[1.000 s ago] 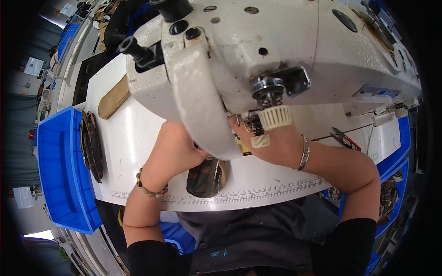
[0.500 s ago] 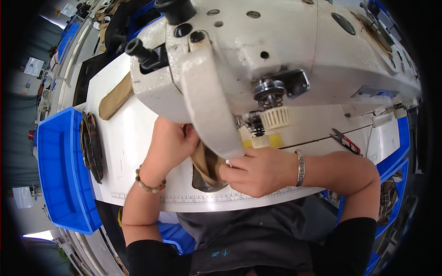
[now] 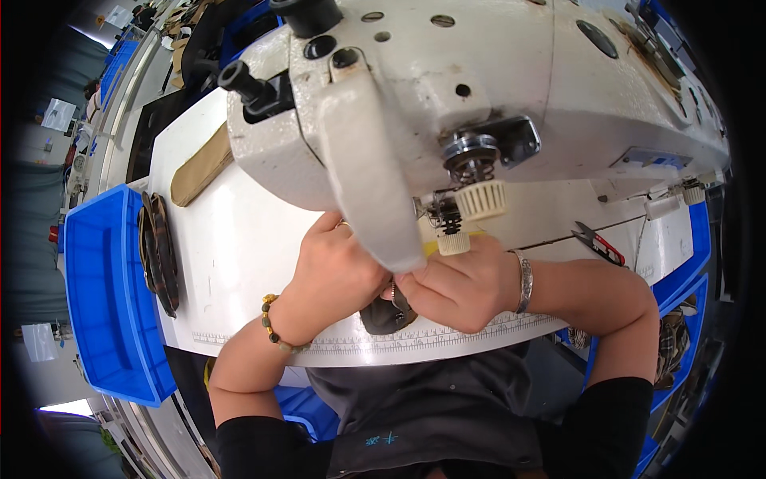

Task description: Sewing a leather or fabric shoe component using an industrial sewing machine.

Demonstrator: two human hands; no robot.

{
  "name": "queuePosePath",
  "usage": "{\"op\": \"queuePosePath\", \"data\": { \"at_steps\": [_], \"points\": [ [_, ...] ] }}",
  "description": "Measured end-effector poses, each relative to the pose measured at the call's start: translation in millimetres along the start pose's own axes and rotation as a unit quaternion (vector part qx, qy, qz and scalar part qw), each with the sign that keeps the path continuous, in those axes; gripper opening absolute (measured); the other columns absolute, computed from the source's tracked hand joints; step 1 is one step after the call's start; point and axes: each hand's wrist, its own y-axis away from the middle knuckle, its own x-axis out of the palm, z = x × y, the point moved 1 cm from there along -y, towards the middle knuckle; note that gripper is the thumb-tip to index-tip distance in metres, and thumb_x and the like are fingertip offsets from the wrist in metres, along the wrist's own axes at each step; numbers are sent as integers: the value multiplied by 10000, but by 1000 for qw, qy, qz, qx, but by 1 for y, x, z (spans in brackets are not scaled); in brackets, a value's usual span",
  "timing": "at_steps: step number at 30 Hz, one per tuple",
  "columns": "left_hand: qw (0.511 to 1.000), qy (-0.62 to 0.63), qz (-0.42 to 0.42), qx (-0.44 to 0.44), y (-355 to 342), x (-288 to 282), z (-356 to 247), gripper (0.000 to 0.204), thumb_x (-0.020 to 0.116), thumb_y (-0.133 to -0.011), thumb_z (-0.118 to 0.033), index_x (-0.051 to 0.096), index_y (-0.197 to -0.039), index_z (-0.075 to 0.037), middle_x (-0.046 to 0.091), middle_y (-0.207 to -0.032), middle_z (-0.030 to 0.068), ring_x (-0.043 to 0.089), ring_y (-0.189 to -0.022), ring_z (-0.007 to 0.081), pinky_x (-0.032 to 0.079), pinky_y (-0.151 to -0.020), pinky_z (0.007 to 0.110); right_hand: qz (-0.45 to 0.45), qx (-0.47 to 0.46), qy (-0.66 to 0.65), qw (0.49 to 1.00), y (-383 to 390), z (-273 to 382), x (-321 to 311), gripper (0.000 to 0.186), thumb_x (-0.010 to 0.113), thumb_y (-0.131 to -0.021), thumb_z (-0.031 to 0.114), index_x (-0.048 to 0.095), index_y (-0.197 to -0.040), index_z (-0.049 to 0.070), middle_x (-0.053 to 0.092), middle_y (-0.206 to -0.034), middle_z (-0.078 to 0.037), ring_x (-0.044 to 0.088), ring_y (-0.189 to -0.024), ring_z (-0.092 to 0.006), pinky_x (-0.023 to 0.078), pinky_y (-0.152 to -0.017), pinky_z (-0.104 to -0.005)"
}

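Note:
Both hands meet under the head of a white sewing machine (image 3: 479, 88), close to its needle area. My left hand (image 3: 339, 267) is closed, its fingertips pinching a small dark brown fabric piece (image 3: 384, 319). My right hand (image 3: 463, 283) grips the same piece from the other side, fingers curled and nearly touching the left ones. A toothed, zipper-like edge shows between the fingertips. The machine's white curved arm (image 3: 367, 168) hides part of the left fingers, and most of the piece is covered by the hands.
Red-handled thread snips (image 3: 598, 244) lie on the white table (image 3: 231, 263) to the right. A tan strip (image 3: 201, 168) rests at the far left, near folded plaid pieces (image 3: 158, 255). A blue bin (image 3: 120, 295) stands beside the table's left edge. A printed ruler (image 3: 351, 346) runs along the front edge.
My left hand has moved right and turned in toward my right hand. The fabric piece has shifted slightly right, and its tan lining is now mostly out of sight.

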Motion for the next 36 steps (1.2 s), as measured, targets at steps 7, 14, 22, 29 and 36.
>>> {"op": "queuePosePath", "data": {
  "at_steps": [7,14,22,29,36],
  "points": [
    [981,59,56,-176,12,-6,21,220,655,-738,39,692,-940,-35,680,-801,122,666,-686,318,527,-602,378,166,46,33,985,3,-6,3,137,635,-797,194,635,-841,64,587,-660,-18,607,-558,-154,467,-461,-302],
    [993,36,5,-113,8,-2,10,297,674,-713,17,733,-984,-92,677,-854,84,637,-623,291,511,-570,366,221,35,53,973,14,-2,18,179,628,-737,150,654,-854,16,611,-699,-61,632,-541,-180,447,-388,-343],
    [995,-75,27,-53,-3,-8,-2,368,686,-664,-16,753,-1007,-131,638,-943,17,636,-803,211,479,-568,344,178,43,-15,983,11,-3,21,103,627,-708,162,578,-714,72,494,-621,-16,582,-509,-175,454,-420,-332],
    [985,40,92,-143,4,1,8,413,654,-680,5,743,-1064,-117,671,-942,43,659,-786,272,521,-604,362,183,72,42,980,5,3,17,112,634,-698,170,585,-708,70,498,-622,-18,588,-555,-170,456,-435,-328],
    [967,41,154,-200,-2,-4,-6,445,627,-658,38,739,-1065,-104,690,-960,51,678,-790,271,534,-605,362,199,16,23,980,7,-2,13,102,637,-701,172,591,-706,81,521,-629,-15,599,-546,-171,455,-429,-325]
  ]
}}
